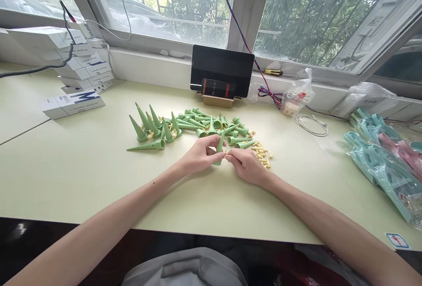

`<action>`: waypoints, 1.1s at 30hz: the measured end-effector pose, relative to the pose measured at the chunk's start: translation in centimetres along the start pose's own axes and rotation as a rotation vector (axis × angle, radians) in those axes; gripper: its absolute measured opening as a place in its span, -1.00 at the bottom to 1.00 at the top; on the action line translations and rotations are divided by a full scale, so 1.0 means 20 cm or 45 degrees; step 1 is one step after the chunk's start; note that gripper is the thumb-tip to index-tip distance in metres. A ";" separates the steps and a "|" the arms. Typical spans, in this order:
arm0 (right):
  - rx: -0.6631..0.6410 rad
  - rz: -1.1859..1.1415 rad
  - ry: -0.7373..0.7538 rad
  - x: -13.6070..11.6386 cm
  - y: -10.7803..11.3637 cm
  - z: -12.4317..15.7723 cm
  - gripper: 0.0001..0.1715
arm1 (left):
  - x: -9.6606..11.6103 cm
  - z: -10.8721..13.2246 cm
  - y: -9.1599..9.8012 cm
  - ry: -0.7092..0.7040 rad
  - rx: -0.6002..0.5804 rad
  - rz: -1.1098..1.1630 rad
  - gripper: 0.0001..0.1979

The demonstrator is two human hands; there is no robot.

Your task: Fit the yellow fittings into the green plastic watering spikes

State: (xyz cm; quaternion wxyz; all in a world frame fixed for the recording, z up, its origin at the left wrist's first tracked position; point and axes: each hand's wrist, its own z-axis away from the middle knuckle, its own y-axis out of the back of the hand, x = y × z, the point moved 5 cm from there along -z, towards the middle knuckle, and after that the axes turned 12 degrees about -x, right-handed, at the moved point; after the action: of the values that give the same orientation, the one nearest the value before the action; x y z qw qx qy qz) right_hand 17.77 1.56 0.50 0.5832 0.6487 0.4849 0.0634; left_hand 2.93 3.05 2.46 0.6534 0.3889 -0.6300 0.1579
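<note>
My left hand [199,154] is closed round a green plastic cone spike [220,145], which points up and away from me. My right hand [245,164] meets it at the spike's lower end, fingers pinched there; what they pinch is too small to name. Behind the hands lies a pile of green spikes [211,124]. Several more stand upright in a group [151,125] to the left, and one spike lies on its side [147,146]. Small yellow pieces [262,152] are scattered just right of my right hand.
A dark tablet [221,69] with a phone [218,88] leaning on it stands at the window sill. White boxes [74,64] are stacked at the back left. Teal and pink packaged items [384,158] lie at the right. A white cable [311,124] and a plastic bag [296,94] sit behind.
</note>
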 end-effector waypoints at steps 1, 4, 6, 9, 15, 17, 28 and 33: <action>-0.004 0.003 -0.010 0.00 0.00 0.00 -0.61 | 0.00 0.00 0.00 0.001 0.001 0.002 -0.78; 0.000 -0.017 -0.044 0.00 0.00 0.00 -0.63 | 0.00 0.00 0.01 0.005 0.017 -0.003 -0.78; 0.018 -0.034 -0.057 0.01 0.00 0.00 -0.71 | 0.00 0.00 0.01 0.004 0.032 -0.001 -0.78; 0.028 -0.029 -0.046 0.01 0.00 0.00 -0.83 | 0.00 -0.01 0.02 0.010 0.039 0.031 -0.76; 0.033 0.137 -0.008 0.02 -0.01 0.01 -0.75 | -0.01 -0.01 0.02 0.181 -0.042 0.120 -0.71; 0.006 0.223 0.002 0.01 -0.01 0.01 -0.71 | -0.02 -0.01 0.01 0.219 -0.076 0.146 -0.70; -0.111 0.394 0.048 -0.01 -0.01 0.00 -0.68 | -0.04 0.00 0.01 0.261 -0.109 0.197 -0.73; -0.100 0.270 0.044 0.00 -0.02 0.01 -0.69 | -0.03 0.00 0.01 0.190 -0.125 0.150 -0.76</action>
State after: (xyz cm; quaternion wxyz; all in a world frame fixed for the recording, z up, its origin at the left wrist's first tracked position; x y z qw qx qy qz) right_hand 17.60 1.42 0.11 0.5897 0.6717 0.4208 0.1549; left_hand 2.81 3.36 2.02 0.7065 0.3058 -0.6082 0.1935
